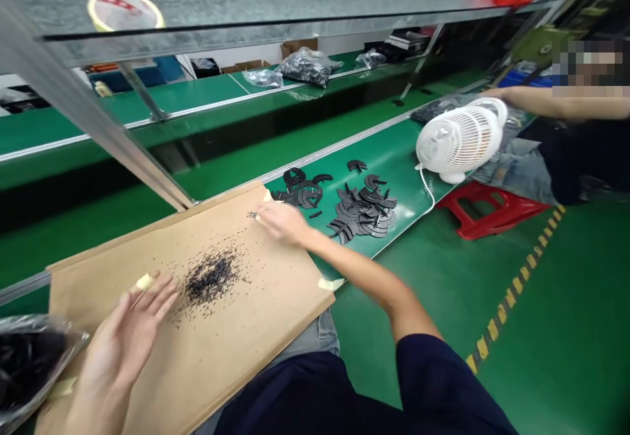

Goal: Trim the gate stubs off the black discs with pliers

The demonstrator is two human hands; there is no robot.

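A heap of tiny dark pieces, too small to name, (211,277) lies scattered over a brown cardboard sheet (162,245). My left hand (138,330) is open beside the heap, palm turned toward it, with yellowish tape round one finger. Near the sheet's far right corner is my right hand (283,222), fingers drawn together and slightly blurred. A small cluster of pieces (252,215) shows right at its fingertips; whether any are pinched I cannot tell. Beyond that hand, black curved plastic parts (364,212) are piled on the green bench.
A white fan (460,140) stands on the bench, its cord hanging at the front edge. Another person's arm (531,97) reaches in behind it. A red stool (497,208) is below. A clear bag of black parts (34,363) lies left; a metal post (108,113) rises behind the cardboard.
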